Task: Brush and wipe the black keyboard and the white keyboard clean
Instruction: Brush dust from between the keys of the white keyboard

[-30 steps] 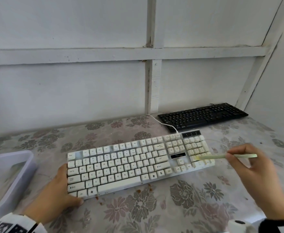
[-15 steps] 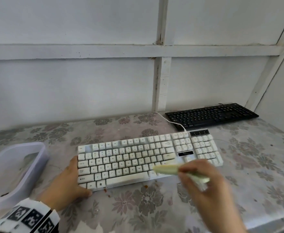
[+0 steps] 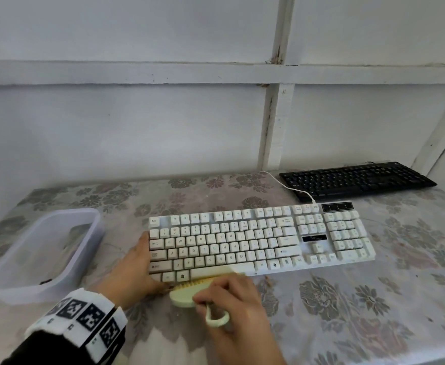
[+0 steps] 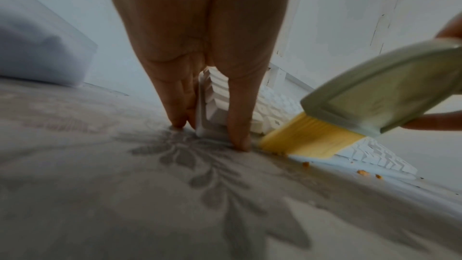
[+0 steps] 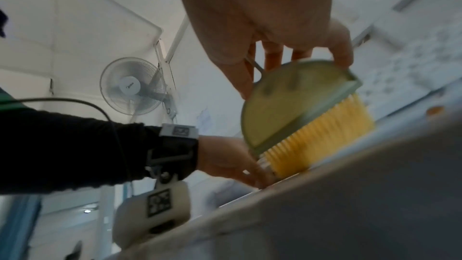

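The white keyboard [image 3: 260, 241] lies across the middle of the flowered table. My left hand [image 3: 137, 270] braces its left front corner, with straight fingers along the left end and the thumb [image 4: 237, 126] at the front edge. My right hand [image 3: 229, 296] grips a pale green brush [image 3: 187, 292] with yellow bristles [image 4: 307, 135]. The bristles touch the keyboard's front edge below the space bar, close to my left thumb. The black keyboard [image 3: 355, 179] lies at the back right against the wall, untouched.
A translucent plastic tub [image 3: 66, 210] stands on the table to the left of my left hand. Orange-brown crumbs [image 4: 362, 172] lie on the cloth along the white keyboard's front edge. A white cable [image 3: 289, 188] runs from it toward the wall.
My right hand has swept the brush from the number pad at the right end to the front left edge of the white keyboard. My left hand stays at the left corner.
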Motion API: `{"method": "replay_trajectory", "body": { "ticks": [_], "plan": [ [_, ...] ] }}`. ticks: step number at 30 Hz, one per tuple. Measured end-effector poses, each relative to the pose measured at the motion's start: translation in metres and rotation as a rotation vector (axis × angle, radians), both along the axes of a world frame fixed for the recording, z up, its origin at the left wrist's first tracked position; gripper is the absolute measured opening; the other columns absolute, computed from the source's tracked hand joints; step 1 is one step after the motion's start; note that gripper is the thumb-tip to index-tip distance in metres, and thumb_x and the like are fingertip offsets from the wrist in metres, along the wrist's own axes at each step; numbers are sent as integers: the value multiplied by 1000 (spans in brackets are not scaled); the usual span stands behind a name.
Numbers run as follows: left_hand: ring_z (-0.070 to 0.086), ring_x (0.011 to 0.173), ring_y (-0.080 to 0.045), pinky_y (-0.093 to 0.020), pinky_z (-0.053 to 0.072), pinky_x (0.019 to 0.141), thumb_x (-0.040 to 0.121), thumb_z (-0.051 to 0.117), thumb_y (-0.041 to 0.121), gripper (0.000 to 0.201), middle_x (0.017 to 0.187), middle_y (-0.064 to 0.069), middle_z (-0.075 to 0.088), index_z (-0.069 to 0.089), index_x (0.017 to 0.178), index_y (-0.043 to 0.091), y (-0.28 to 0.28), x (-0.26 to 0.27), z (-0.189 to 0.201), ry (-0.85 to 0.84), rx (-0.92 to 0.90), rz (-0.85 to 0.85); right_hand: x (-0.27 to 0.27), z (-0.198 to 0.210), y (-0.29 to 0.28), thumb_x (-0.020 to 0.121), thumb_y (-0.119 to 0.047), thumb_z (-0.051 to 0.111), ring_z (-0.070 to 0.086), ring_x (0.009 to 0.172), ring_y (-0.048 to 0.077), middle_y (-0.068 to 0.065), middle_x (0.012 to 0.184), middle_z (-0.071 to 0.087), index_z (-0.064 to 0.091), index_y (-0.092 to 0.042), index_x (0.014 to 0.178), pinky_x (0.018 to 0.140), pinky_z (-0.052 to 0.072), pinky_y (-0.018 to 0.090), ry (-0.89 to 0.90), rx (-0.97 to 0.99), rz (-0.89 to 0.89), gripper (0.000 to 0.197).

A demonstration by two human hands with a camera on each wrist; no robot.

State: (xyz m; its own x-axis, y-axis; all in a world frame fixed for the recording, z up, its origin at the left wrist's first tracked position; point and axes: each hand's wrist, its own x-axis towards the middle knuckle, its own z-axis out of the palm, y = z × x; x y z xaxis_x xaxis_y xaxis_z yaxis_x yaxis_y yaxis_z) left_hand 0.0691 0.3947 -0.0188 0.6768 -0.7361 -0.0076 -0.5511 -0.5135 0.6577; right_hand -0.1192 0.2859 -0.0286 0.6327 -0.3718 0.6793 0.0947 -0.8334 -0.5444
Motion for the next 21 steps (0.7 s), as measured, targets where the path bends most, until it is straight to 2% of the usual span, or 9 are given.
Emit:
{"method": "replay_trajectory", "body": {
  "ticks": [2, 5, 7, 11, 12, 15, 19, 21],
  "plan": [
    [47, 117, -9, -29, 41, 100, 50, 84, 35, 110, 130, 9, 44, 21, 139, 24, 1, 2, -1, -23, 26, -7, -7, -2, -13, 74, -31, 60, 53, 79, 11, -15, 80, 52, 60, -35, 84, 69, 50, 37, -4, -4, -13, 10],
    [46, 115, -8, -22, 39, 95, 50, 81, 22, 109, 129, 11, 43, 20, 141, 25, 3, 5, -4, 5, 44, -9, -21, -2, -25, 70, -30, 58, 51, 78, 12, -15, 77, 55, 57, -34, 81, 64, 52, 45, -12, -60, -139, 12],
    [47, 115, -8, -25, 41, 96, 48, 80, 23, 110, 128, 11, 44, 20, 140, 28, 4, 7, -5, 7, 45, -16, -26, 3, -24, 66, -30, 55, 45, 79, 8, -15, 73, 56, 55, -34, 79, 65, 51, 49, -24, -88, -220, 14],
    [50, 112, -8, -26, 44, 95, 48, 83, 23, 109, 125, 11, 46, 22, 138, 29, 4, 8, -6, 2, 38, -5, -15, 10, 1, 61, -30, 59, 47, 78, 4, -17, 75, 51, 59, -35, 77, 70, 45, 35, -71, -57, -113, 17],
    [49, 113, -8, -27, 44, 97, 48, 84, 24, 110, 126, 12, 45, 22, 138, 28, 4, 8, -7, -2, 38, -6, -10, 9, 7, 61, -32, 60, 47, 79, 4, -17, 76, 49, 59, -35, 78, 71, 47, 35, -63, -46, -84, 18],
    [49, 115, -8, -29, 44, 98, 47, 85, 30, 111, 127, 12, 45, 23, 139, 28, 4, 9, -8, -11, 26, -9, 0, 1, 10, 66, -33, 61, 46, 82, 3, -17, 79, 49, 59, -36, 81, 70, 54, 45, -59, -4, -51, 16],
    [51, 111, -9, -28, 45, 95, 46, 83, 25, 113, 125, 11, 47, 20, 139, 30, 5, 12, -11, 7, 55, 11, -20, -10, -28, 69, -29, 61, 48, 80, 6, -20, 85, 50, 61, -35, 84, 71, 44, 24, -97, -11, -121, 15],
    [51, 110, -8, -26, 44, 92, 46, 82, 24, 112, 125, 11, 48, 19, 139, 31, 4, 13, -13, 14, 76, 24, -41, -9, -50, 72, -35, 61, 49, 80, 9, -21, 86, 52, 62, -34, 84, 70, 42, 18, -85, 9, -197, 12]
  ]
}}
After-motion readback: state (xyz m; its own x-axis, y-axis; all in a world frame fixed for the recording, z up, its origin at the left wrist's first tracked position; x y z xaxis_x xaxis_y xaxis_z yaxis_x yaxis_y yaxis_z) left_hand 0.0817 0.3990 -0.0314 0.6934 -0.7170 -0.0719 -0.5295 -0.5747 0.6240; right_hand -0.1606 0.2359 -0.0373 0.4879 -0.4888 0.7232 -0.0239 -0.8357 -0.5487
